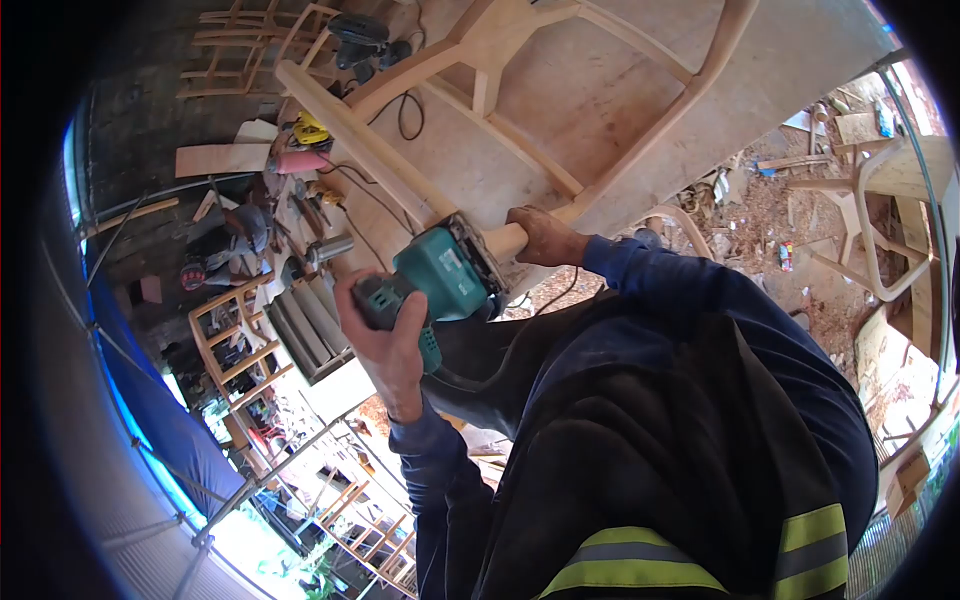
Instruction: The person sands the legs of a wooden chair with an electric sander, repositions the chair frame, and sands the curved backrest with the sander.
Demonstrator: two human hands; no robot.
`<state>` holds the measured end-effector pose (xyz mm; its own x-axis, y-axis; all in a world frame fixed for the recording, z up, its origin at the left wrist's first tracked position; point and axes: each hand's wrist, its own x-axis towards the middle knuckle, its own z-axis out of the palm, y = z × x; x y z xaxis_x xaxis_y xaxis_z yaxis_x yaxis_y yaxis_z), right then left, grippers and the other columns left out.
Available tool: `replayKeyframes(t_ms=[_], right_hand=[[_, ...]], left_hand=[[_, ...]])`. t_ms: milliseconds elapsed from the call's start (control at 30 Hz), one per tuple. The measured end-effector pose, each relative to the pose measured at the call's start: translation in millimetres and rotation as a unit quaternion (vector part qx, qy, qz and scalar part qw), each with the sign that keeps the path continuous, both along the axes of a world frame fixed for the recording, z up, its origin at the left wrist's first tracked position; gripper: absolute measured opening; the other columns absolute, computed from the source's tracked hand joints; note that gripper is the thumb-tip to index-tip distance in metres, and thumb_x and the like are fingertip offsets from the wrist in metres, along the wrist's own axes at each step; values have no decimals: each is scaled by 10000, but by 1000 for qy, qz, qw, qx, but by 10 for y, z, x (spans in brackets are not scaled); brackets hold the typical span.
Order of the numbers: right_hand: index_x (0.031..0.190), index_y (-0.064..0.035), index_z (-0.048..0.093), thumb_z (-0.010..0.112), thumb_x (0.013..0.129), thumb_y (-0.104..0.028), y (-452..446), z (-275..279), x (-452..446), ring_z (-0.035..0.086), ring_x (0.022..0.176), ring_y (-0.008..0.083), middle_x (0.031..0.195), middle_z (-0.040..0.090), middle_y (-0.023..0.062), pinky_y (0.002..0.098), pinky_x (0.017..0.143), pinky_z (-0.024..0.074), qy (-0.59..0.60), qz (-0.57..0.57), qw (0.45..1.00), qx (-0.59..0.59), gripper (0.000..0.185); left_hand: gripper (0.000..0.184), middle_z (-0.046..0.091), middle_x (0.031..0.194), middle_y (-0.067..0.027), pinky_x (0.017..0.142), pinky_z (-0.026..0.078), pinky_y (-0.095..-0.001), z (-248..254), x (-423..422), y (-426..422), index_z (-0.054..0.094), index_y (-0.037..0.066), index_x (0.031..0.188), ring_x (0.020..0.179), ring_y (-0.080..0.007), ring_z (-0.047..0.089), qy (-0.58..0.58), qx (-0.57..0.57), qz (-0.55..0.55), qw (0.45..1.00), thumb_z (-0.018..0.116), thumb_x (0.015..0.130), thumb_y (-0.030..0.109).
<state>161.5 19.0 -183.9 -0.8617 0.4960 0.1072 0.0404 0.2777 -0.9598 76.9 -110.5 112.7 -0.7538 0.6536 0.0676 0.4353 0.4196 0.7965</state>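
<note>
My left hand (385,335) is wrapped round the top grip of a teal power sander (450,275), thumb on the near side. The sander is tilted on its side, its dark flat pad against the near end of a pale wooden chair frame (370,140). Closed round a wooden part of the frame beside the pad is my right hand (545,238). The frame lies on a broad, dusty worktable (570,90). Where exactly the pad meets the wood is partly hidden by the sander's body.
A dark power tool (358,35) with a cord lies at the table's far side. Further left are a pink roll (300,161) and a yellow tool (310,128). Another chair frame (865,230) stands at right amid wood scraps. A person (240,235) is at left.
</note>
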Motion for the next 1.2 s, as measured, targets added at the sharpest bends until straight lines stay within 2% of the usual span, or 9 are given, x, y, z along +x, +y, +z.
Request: replayKeyframes(t_ms=[300, 433, 500, 567, 700, 767, 833, 1067, 1200], right_hand=[[1057, -4, 567, 845, 638, -231, -229, -483, -209, 577, 1099, 435, 1117, 605, 253, 500, 953, 475, 17, -21, 999, 41, 551], [1426, 128, 393, 931, 586, -261, -70, -627, 1071, 439, 1317, 517, 1390, 469, 352, 511, 1155, 357, -164, 36, 984, 51, 1070], [1461, 78, 393, 858, 699, -164, 112, -386, 1754, 626, 1137, 336, 1402, 502, 279, 405, 959, 538, -250, -35, 944, -212, 925], [1497, 25, 363, 798, 753, -96, 264, 331, 2380, 657, 1009, 220, 1388, 505, 222, 333, 830, 558, -125, -147, 913, -360, 870], [1576, -20, 200, 767, 758, -65, 254, 1707, 2518, 648, 1022, 211, 1462, 404, 178, 347, 853, 541, -8, -220, 959, -175, 996], [1597, -33, 130, 835, 721, -116, 217, 1881, 2338, 539, 1272, 310, 1587, 201, 187, 409, 1000, 506, -57, -188, 973, -121, 1128], [1598, -42, 121, 858, 725, -140, 176, 1718, 2156, 473, 1342, 335, 1559, 270, 193, 436, 1085, 449, -29, -229, 973, 16, 1147], [1342, -65, 498, 867, 709, -151, 444, 1501, 1999, 485, 1312, 338, 1413, 454, 172, 446, 1087, 420, -15, -318, 947, 39, 738], [1254, -69, 574, 903, 602, -141, 427, 1408, 1937, 553, 1149, 331, 1230, 542, 144, 442, 1006, 465, -37, -343, 939, 15, 734]], left_hand=[[486, 623, 991, -179, 854, 509, -442, 78, 538, 1079, 553, 16, 1107, 912, -340, 637, 270, -217, -156, 925, 761, 706, 195], [487, 606, 1004, -187, 841, 511, -460, -34, 628, 1363, 547, 12, 1094, 927, -376, 633, 245, -144, -203, 937, 776, 714, 211], [481, 595, 998, -185, 832, 511, -466, -147, 708, 1446, 543, 16, 1092, 928, -380, 630, 170, -63, -196, 964, 786, 723, 206], [478, 584, 985, -185, 821, 510, -474, -339, 927, 1481, 537, 24, 1092, 925, -386, 626, 73, 10, -176, 982, 796, 729, 197], [599, 524, 1091, -214, 878, 486, -500, -829, 1426, 1531, 479, 31, 1192, 1018, -412, 577, 8, 56, -169, 984, 826, 737, 208], [638, 503, 1135, -224, 905, 473, -507, -1028, 1627, 1515, 455, 25, 1220, 1062, -419, 555, -31, 56, -164, 984, 832, 745, 223], [622, 471, 1153, -245, 943, 452, -523, -1014, 1747, 1453, 424, 8, 1229, 1081, -443, 523, -88, 62, -155, 982, 798, 783, 226], [603, 448, 1204, -280, 1005, 428, -533, -917, 1622, 1148, 383, -34, 1344, 1151, -468, 476, -109, 82, -260, 956, 623, 818, 134], [670, 485, 1294, -266, 1041, 434, -505, -916, 1282, 1013, 427, -33, 1397, 1240, -439, 490, -139, 29, -364, 921, 547, 742, 39]])
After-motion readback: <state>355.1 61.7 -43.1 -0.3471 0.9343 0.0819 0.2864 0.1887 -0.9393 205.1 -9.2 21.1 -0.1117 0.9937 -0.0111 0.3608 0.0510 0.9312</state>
